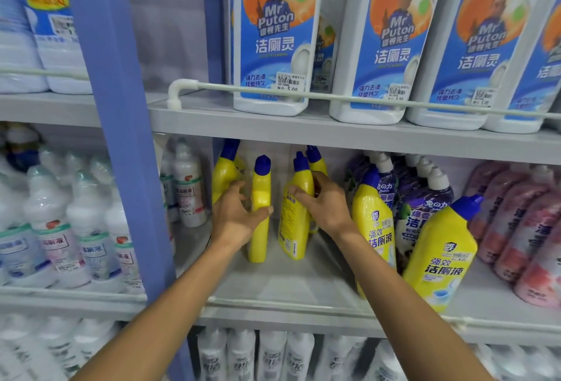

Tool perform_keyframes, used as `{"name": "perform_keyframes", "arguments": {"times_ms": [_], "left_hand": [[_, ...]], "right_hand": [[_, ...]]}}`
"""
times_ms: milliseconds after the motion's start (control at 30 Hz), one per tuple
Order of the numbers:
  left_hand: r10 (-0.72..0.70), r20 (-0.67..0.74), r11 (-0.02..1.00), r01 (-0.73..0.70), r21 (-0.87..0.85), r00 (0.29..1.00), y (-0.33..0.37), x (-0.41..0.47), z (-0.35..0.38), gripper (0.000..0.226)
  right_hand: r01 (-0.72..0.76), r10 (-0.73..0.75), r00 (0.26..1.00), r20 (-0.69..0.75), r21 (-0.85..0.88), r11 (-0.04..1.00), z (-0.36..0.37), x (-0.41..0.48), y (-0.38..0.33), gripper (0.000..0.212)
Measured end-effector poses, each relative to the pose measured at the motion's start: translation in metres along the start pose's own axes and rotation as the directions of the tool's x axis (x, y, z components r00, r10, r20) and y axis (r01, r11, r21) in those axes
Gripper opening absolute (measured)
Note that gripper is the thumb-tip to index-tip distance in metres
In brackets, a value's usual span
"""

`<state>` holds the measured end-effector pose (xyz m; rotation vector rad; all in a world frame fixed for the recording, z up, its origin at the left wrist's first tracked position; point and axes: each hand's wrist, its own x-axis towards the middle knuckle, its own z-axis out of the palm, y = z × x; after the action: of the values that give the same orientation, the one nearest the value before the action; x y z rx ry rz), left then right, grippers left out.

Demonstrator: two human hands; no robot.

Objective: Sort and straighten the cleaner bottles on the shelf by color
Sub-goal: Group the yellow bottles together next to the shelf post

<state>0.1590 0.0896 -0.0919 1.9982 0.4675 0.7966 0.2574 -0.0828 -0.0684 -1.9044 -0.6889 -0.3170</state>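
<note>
Well, through the head camera both my arms reached into the middle shelf (273,286) of the grey rack. My left hand (235,213) gripped a narrow yellow bottle (260,238) that stood upright with its edge toward me. My thumb lay across its front and my fingers curled round its left side. My right hand (326,206) was clamped on a second yellow bottle (293,228) just beside the first, fingers wrapped over its shoulder below the blue cap, its printed back label facing me. The two hands were near each other but not touching, with a strip of bare shelf showing between the bottles they held.

Behind them stood a back-left yellow bottle (223,172) and a back-right yellow bottle (317,165), both blue-capped. To the right, a labelled yellow bottle (375,228) and a front yellow bottle (437,256) faced outward — the front one looked tilted to the right. Purple bottles (425,207) crowded behind those two, and pink bottles (522,228) filled the far right end.

On the shelf above, big white bottles (273,46) with blue labels stood behind a wire rail (303,94). A blue post (121,137) split the rack, with clear-wrapped white bottles (51,216) in the bay to its left. The lowest bottles (273,356) were white — too blurred to read.
</note>
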Motion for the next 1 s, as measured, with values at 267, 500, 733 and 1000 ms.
{"name": "perform_keyframes", "arguments": {"times_ms": [267, 500, 733, 1000], "left_hand": [[0.071, 0.168, 0.996, -0.060, -0.066, 0.983, 0.007, 0.010, -0.001, 0.094], [0.084, 0.163, 0.991, -0.065, -0.120, 0.983, 0.003, 0.014, 0.002, 0.088], [0.077, 0.111, 0.993, -0.067, -0.093, 0.991, 0.004, 0.013, 0.002, 0.084], [0.040, -0.020, 0.999, -0.040, -0.004, 0.999, 0.005, 0.006, -0.001, 0.099]], "right_hand": [[0.001, -0.007, 0.998, 0.063, 0.101, 0.995, -0.001, 0.006, 0.004, 0.034], [-0.034, 0.026, 0.995, 0.095, 0.082, 0.996, -0.001, 0.015, -0.011, 0.040], [-0.026, 0.006, 0.990, 0.138, 0.142, 0.990, -0.004, 0.027, -0.013, 0.036], [-0.075, 0.075, 0.995, 0.059, -0.006, 0.997, 0.014, 0.031, -0.015, 0.050]]}}
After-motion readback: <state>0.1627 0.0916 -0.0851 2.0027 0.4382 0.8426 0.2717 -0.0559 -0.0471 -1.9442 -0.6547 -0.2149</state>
